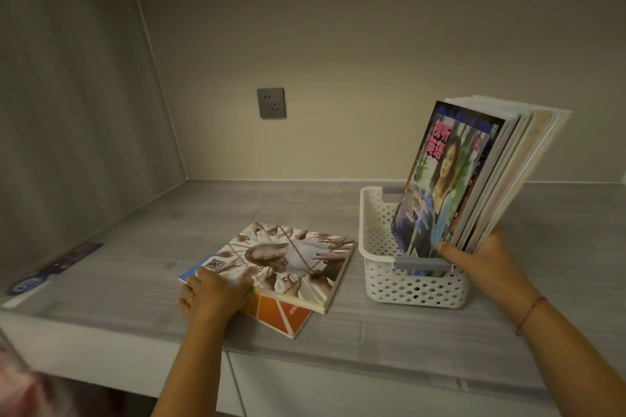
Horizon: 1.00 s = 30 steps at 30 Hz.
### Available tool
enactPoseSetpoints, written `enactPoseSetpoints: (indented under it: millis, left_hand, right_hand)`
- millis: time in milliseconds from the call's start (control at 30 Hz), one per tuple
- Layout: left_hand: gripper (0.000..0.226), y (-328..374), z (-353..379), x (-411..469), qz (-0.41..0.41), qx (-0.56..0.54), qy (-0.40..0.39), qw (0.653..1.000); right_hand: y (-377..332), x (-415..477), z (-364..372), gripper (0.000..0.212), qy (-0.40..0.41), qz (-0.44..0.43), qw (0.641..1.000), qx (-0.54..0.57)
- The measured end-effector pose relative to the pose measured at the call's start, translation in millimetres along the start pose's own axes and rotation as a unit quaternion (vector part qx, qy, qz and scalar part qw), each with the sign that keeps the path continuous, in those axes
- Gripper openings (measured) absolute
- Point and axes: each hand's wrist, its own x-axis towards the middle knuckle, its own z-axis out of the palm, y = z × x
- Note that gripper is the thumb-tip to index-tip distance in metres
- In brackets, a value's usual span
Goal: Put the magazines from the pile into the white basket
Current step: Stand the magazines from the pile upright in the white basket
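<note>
A small pile of magazines (291, 257) lies flat on the grey counter, its top cover showing a face ringed by hands. My left hand (211, 294) grips the pile's near left corner, fingers curled over the edge. To the right stands the white perforated basket (410, 288). Several magazines (474, 176) stand upright in it, leaning right, the front one with a woman on a blue-green cover. My right hand (481, 256) holds that bundle at its lower near edge, thumb across the front cover.
A grey wall socket (271, 102) sits on the back wall. A dark flat object (54, 267) lies at the counter's far left by the side wall. The counter's front edge (305, 359) runs below my arms, with white cabinet fronts under it.
</note>
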Motion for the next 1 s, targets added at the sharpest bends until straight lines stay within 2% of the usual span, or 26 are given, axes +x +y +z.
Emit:
enactPoseSetpoints:
  millis: [67, 133, 233, 367, 467, 600, 767, 833, 900, 1000]
  left_hand:
    - [0.100, 1, -2, -1, -0.003, -0.026, 0.003, 1.000]
    - [0.111, 9, -1, -7, -0.035, -0.041, 0.009, 0.999]
    - [0.122, 21, 5, -15, -0.062, -0.009, 0.004, 0.998]
    - [0.117, 21, 3, -13, -0.051, 0.011, -0.015, 0.999]
    - [0.114, 14, -2, -8, -0.036, -0.012, -0.029, 0.999]
    - [0.107, -1, -4, -5, 0.001, -0.069, -0.008, 0.998]
    - [0.106, 3, -5, -12, -0.049, -0.127, 0.042, 0.990]
    - [0.097, 11, -8, -18, -0.080, -0.134, 0.063, 0.986]
    - [0.073, 16, -7, -22, -0.105, -0.131, 0.084, 0.982]
    - [0.028, 17, -9, -27, -0.044, -0.191, 0.076, 0.978]
  right_hand:
    - [-1, -1, 0, 0.061, 0.005, 0.000, 1.000, 0.005]
    - [-3, -2, 1, 0.057, 0.007, 0.003, 1.000, 0.009]
    - [-3, -2, 1, 0.053, 0.000, 0.005, 1.000, 0.009]
    - [-4, -3, 1, 0.051, 0.000, 0.008, 1.000, 0.017]
    - [-4, -3, 1, 0.054, 0.000, 0.009, 1.000, 0.020]
    - [-4, -3, 1, 0.056, -0.004, 0.005, 1.000, 0.017]
    - [-2, -2, 1, 0.055, -0.006, 0.008, 1.000, 0.010]
    - [-2, -3, 1, 0.055, -0.006, 0.009, 1.000, 0.005]
    - [-3, -2, 1, 0.057, -0.007, 0.008, 1.000, 0.005]
    - [-5, -2, 1, 0.054, -0.006, 0.015, 1.000, 0.004]
